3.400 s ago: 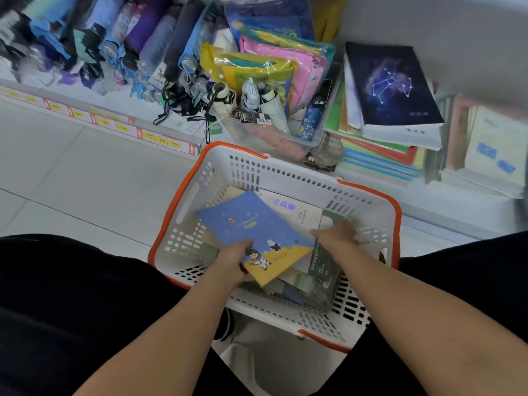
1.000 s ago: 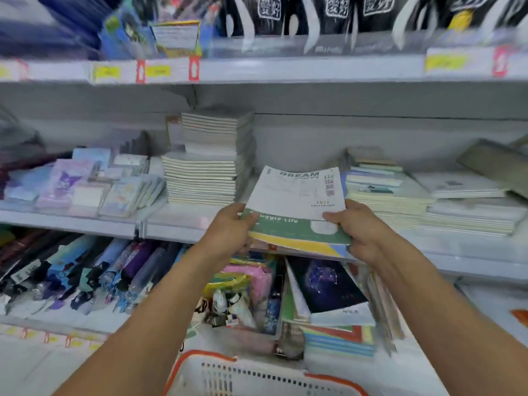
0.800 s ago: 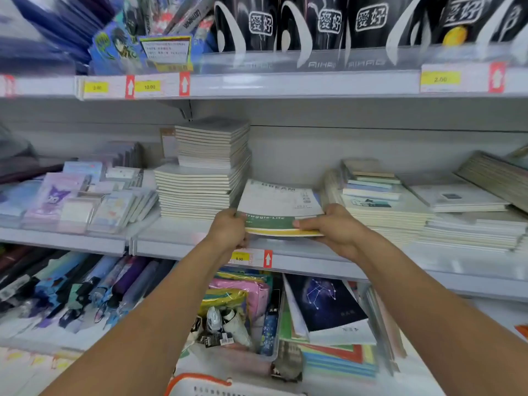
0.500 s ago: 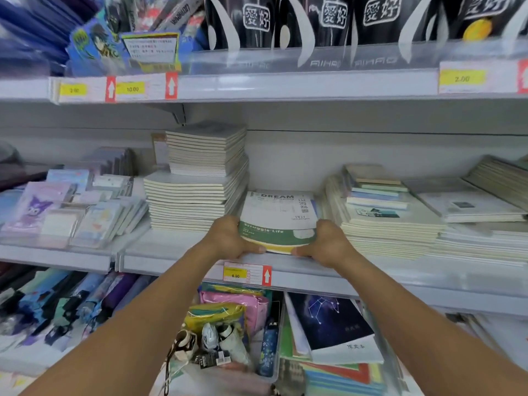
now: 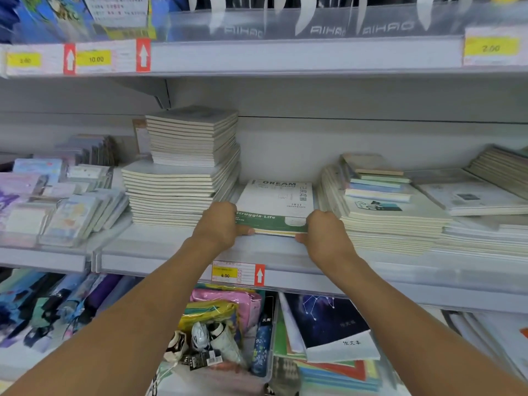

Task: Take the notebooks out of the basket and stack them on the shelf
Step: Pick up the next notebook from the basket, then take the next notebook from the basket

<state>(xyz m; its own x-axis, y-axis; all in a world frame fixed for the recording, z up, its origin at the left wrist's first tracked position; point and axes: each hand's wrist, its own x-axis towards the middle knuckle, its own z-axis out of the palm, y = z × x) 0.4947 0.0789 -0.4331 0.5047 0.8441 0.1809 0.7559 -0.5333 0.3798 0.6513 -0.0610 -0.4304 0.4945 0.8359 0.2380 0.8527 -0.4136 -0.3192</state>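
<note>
A small stack of notebooks (image 5: pixel 275 205), a white "DREAM" cover on top and a green "Struggle Life" one under it, lies flat on the middle shelf (image 5: pixel 160 248) between two taller piles. My left hand (image 5: pixel 221 224) grips the stack's near-left corner, thumb under its front edge. My right hand (image 5: pixel 324 234) holds the near-right corner with curled fingers. The basket is out of view.
A tall pile of cream notebooks (image 5: pixel 183 178) stands just left of the stack, and a lower pile (image 5: pixel 383 215) just right. Small pastel notepads (image 5: pixel 63 207) fill the shelf's left end. Below hang umbrellas (image 5: pixel 57 304), pouches and a starry notebook (image 5: pixel 331 321).
I lifted the notebooks out of the basket up to the middle shelf, then slid them deeper into the gap between the two piles. Both hands keep their hold.
</note>
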